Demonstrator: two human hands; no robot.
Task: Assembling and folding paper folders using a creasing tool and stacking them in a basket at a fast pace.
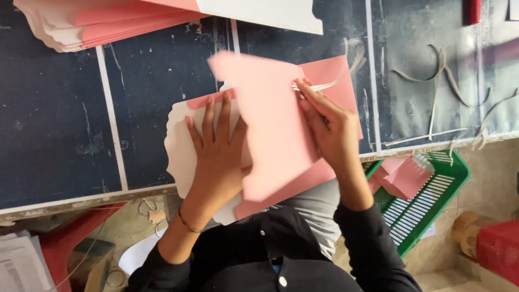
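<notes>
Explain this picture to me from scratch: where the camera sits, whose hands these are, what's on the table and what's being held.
The camera is worn on a person's head and looks straight down, so the two arms coming up from the bottom edge are that person's own. There is no machine here, only bare hands.

The left hand lies flat, fingers spread, pressing on a pink and white die-cut card sheet on the dark work table. The right hand pinches a thin pale strip at the sheet's upper edge. A pink flap of the card stands lifted between the hands and is blurred.

At the table's far edge sits a stack of similar pink and white sheets. More pale strips lie loose to the right. Below the table edge, a green basket holds pink pieces.
</notes>
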